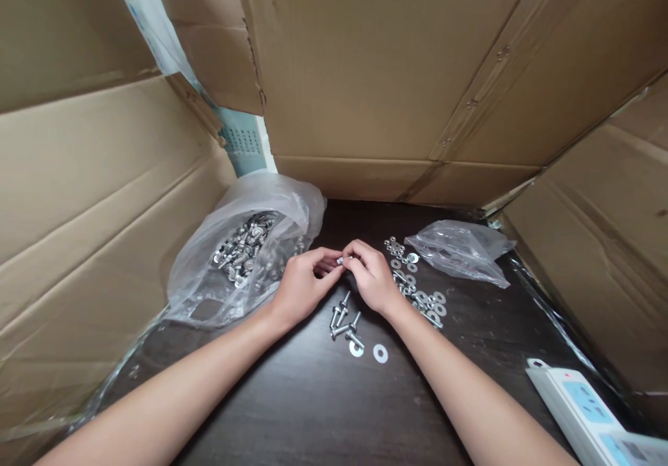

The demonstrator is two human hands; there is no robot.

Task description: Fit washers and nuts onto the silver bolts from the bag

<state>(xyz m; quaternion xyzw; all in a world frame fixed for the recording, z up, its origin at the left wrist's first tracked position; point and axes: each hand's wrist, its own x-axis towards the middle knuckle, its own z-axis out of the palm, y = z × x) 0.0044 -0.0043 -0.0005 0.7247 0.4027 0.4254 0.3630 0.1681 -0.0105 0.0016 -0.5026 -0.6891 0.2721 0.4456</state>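
My left hand (pixel 303 284) and my right hand (pixel 371 275) meet above the dark table (pixel 292 396), fingertips pinched together on a small metal bolt (pixel 339 261) between them. Just below the hands lie a few loose bolts (pixel 342 321) and two flat washers (pixel 380 353). A spread of washers and nuts (pixel 417 288) lies to the right of my right hand. An open clear plastic bag of bolts (pixel 243 247) sits left of my left hand.
A smaller crumpled clear bag (pixel 462 250) lies at the right rear. Cardboard walls (pixel 376 76) enclose the table at the back and both sides. A white power strip (pixel 584 410) lies at the near right corner.
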